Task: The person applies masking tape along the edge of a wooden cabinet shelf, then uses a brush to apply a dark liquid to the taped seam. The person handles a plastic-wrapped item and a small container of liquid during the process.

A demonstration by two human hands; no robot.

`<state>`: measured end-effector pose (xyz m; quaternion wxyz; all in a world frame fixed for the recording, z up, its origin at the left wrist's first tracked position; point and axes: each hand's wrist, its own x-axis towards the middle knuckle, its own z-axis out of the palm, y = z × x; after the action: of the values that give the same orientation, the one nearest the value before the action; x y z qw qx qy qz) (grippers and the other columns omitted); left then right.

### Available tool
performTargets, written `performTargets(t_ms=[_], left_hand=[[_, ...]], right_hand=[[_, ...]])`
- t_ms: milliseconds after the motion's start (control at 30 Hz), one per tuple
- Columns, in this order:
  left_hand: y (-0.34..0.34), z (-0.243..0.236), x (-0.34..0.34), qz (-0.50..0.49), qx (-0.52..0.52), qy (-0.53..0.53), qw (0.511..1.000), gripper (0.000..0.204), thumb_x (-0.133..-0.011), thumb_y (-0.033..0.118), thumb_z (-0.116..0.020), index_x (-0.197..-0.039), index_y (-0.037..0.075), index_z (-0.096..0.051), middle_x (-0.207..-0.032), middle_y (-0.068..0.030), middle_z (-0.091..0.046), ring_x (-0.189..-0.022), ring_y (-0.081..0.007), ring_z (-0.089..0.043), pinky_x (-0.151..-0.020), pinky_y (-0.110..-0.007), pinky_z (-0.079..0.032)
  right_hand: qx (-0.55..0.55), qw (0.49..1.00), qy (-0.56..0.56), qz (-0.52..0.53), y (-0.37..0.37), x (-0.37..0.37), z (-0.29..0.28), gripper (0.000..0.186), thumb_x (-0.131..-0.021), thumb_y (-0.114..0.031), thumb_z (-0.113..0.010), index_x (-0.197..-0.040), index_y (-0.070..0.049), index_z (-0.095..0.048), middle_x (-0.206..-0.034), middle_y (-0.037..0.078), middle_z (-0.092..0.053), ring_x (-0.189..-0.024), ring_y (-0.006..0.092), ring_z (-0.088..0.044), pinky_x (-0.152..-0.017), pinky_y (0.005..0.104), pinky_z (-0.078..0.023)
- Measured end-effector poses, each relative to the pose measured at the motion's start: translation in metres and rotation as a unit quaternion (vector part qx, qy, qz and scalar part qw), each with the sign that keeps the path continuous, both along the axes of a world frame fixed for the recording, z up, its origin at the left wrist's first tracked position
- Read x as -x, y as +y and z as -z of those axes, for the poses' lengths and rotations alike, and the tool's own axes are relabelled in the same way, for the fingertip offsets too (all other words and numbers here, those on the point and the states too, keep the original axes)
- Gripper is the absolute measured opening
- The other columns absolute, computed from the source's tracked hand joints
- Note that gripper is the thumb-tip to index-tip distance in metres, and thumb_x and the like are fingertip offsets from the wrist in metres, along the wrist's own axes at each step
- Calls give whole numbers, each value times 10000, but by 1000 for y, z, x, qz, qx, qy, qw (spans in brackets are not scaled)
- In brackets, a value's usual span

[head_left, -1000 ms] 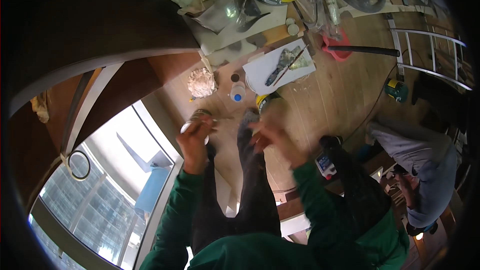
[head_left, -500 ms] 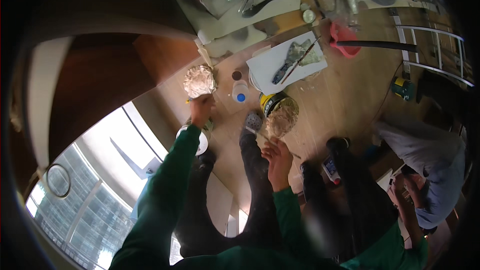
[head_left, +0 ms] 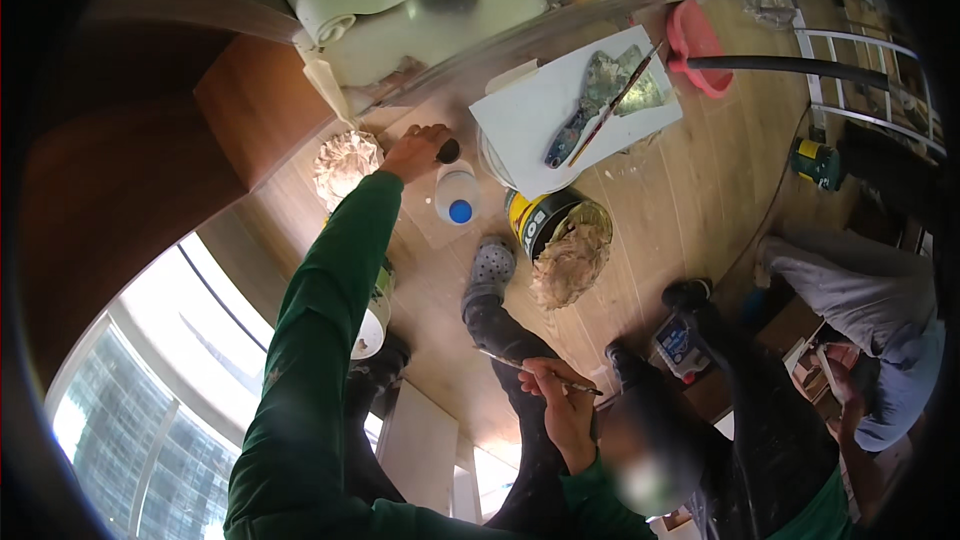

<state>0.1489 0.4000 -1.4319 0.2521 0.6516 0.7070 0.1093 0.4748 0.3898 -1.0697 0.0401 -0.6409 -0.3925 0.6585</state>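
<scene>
My left hand [head_left: 415, 152] reaches far forward, its fingers closed at the rim of a small dark round cup [head_left: 449, 150]. Just in front of the cup is a clear plastic bottle with a blue cap [head_left: 460, 211]. Crumpled brown paper [head_left: 346, 168] lies left of that hand. Low over my leg, my right hand [head_left: 560, 405] pinches a slim paintbrush [head_left: 508, 361], which points out to the left. Between the hands, a black and yellow can [head_left: 540, 215] leans with crumpled brown paper [head_left: 572, 265] at its mouth.
A putty knife [head_left: 570, 135] and a thin brush [head_left: 622, 100] rest on a white board [head_left: 520, 110]. Beyond stands a pink container [head_left: 700, 45]. A white bucket [head_left: 372, 328] is near my left foot. At right are a metal ladder [head_left: 860, 40], a green can [head_left: 815, 163] and other people seated.
My left hand has moved from near the crumpled paper to the small dark cup and closed at it. My right hand has dropped lower with the brush. The view has shifted.
</scene>
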Motion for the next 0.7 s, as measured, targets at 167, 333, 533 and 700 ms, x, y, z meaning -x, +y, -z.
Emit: performTargets(t_ms=[167, 333, 533, 700], left_hand=[[-19, -69, -2, -169, -27, -71, 983, 592, -734, 203, -783, -1229, 72, -485, -1210, -162, -554, -1085, -377, -559, -939, -473, -454], [-103, -224, -6, -343, -109, -154, 920, 707, -661, 218, -839, -1267, 58, -513, -1211, -178, -589, -1125, -382, -556, -993, -440, -441], [-176, -540, -27, -470, -158, -164, 853, 657, -637, 218, -865, -1187, 78, -534, -1141, -155, -628, -1068, -348, -627, -934, -414, -502], [-237, -735, -50, -530, -216, -89, 815, 655, -620, 234, -861, -1172, 54, -557, -1074, -139, -655, -1018, -289, -649, -916, -389, -508]], right_hand=[[-67, 997, 29, -26, -16, -2, 9, 196, -961, -139, -603, -1001, 28, -697, -856, 89, -698, -764, 130, -650, -706, 243, -512], [-117, 984, 95, -92, -60, 4, -20, 189, -948, -133, -606, -980, 30, -697, -820, 84, -689, -733, 130, -645, -672, 255, -521], [-131, 971, 200, -22, -45, 66, -247, 188, -918, -97, -581, -970, 39, -701, -789, 88, -684, -706, 141, -634, -661, 251, -509], [-289, 860, 373, -194, 15, 122, -395, 244, -941, -141, -537, -1000, 47, -682, -860, 106, -678, -721, 182, -623, -705, 320, -504]])
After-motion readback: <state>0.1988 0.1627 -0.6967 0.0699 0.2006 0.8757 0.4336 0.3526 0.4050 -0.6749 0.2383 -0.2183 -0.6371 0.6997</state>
